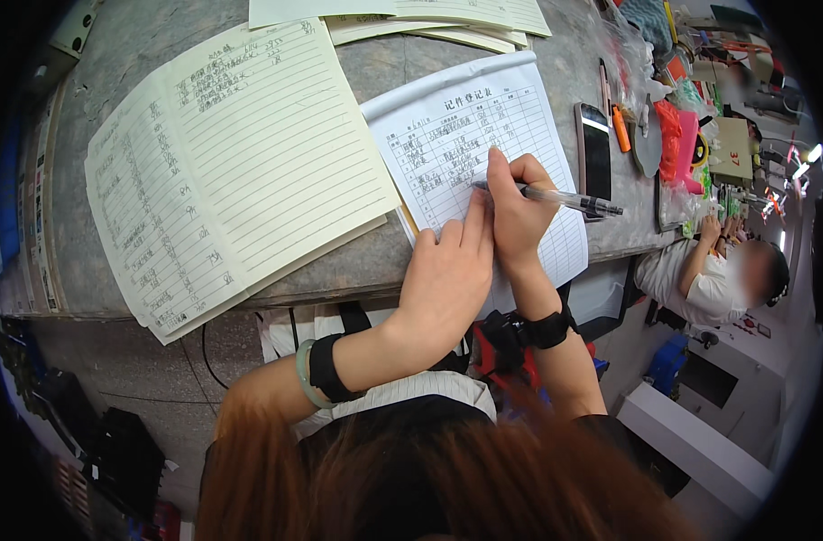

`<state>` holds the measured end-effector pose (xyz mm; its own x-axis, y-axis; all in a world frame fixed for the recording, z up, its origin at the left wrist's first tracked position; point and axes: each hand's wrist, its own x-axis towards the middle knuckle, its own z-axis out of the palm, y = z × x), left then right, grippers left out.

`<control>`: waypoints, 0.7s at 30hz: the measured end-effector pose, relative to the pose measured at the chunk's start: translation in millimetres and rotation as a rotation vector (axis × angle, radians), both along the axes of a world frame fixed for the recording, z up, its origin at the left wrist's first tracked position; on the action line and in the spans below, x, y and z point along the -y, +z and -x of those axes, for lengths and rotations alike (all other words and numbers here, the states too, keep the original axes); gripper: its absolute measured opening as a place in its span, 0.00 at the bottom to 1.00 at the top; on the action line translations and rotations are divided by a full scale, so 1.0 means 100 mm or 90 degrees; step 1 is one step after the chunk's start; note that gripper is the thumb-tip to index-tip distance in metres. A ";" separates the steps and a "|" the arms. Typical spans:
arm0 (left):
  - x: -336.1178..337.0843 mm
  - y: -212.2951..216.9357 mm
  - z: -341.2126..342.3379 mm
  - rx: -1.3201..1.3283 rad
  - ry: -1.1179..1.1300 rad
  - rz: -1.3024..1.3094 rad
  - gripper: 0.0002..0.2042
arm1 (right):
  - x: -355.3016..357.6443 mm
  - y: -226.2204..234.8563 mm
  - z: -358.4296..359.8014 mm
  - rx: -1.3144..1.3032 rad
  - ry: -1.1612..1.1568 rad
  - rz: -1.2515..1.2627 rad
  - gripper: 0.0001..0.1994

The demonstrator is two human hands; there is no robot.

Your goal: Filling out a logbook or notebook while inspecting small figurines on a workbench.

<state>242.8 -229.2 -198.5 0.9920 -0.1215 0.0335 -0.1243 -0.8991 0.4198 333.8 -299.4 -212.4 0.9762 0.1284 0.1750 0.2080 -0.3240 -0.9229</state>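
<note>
My right hand (524,221) is closed round a clear pen (575,200) with a dark grip, its tip down on a printed form pad (556,153). Handwriting fills several upper rows of the form's grid. My left hand (447,275) lies on the lower part of the pad with its fingers stretched out, the fingertips close beside the pen tip. To the left of the pad, an open lined notebook (285,135) has handwritten columns on its left page and a few lines at the top of its right page. It reaches past the near table edge.
Right of the pad lie a dark phone (594,149) and an orange marker-like item (620,129). More lined papers (411,11) sit at the far edge of the grey table (339,279). Plastic bags (668,135) crowd the right. A co-worker (709,284) in white sits beyond.
</note>
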 end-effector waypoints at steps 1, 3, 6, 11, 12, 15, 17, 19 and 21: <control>0.00 0.00 0.00 -0.004 -0.001 0.001 0.22 | 0.00 -0.01 -0.01 0.011 -0.003 0.012 0.15; 0.00 0.01 -0.01 -0.009 -0.005 0.006 0.22 | 0.01 -0.02 -0.01 0.023 -0.007 0.024 0.15; -0.01 0.01 -0.01 -0.010 -0.007 0.008 0.21 | 0.00 -0.03 -0.01 0.013 -0.009 0.009 0.15; -0.02 0.01 -0.01 -0.008 -0.009 0.012 0.22 | -0.01 -0.02 -0.01 0.035 -0.025 0.019 0.15; -0.02 0.02 -0.01 -0.006 -0.009 0.005 0.22 | -0.01 -0.01 -0.01 0.035 -0.025 0.019 0.15; -0.01 0.00 0.00 -0.006 -0.009 -0.002 0.23 | -0.02 -0.02 -0.01 0.058 -0.012 0.043 0.16; -0.01 0.00 0.00 -0.004 -0.010 -0.004 0.23 | -0.01 -0.03 -0.02 0.053 -0.016 0.034 0.16; 0.00 -0.01 0.00 0.003 -0.003 -0.005 0.23 | 0.00 -0.02 -0.01 0.055 -0.012 0.033 0.16; 0.00 0.00 -0.01 -0.003 -0.007 0.003 0.23 | 0.00 -0.02 -0.02 0.057 -0.007 0.033 0.16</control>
<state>244.0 -229.0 -198.7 0.9908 -0.1319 0.0288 -0.1316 -0.8957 0.4248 335.6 -299.3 -214.9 0.9584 0.1291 0.2546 0.2848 -0.3733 -0.8829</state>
